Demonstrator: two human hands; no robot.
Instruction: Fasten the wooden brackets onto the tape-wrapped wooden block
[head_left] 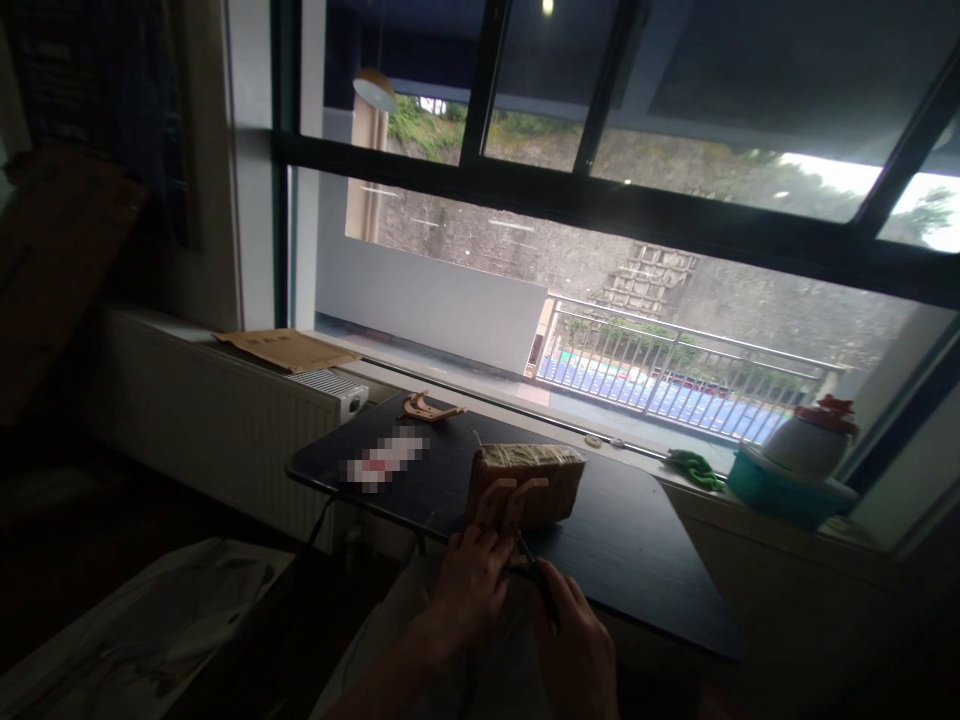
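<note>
Right hand [581, 640] grips dark tool [541, 582], left hand [474, 575] wooden piece [489, 505]; envelope [304, 352] lettering unreadable.

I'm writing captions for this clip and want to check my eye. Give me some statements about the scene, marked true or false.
1. The right hand holds a slim dark tool. True.
2. The left hand is well away from the pale wooden prongs. False: its fingers are at their lower ends.
3. The brown package is on the dark table. True.
4. The curved wooden piece lies to the right of the package. False: it lies to the left, near the table's window-side edge.
5. The green cloth lies beside the teal container, by the window. True.
</note>
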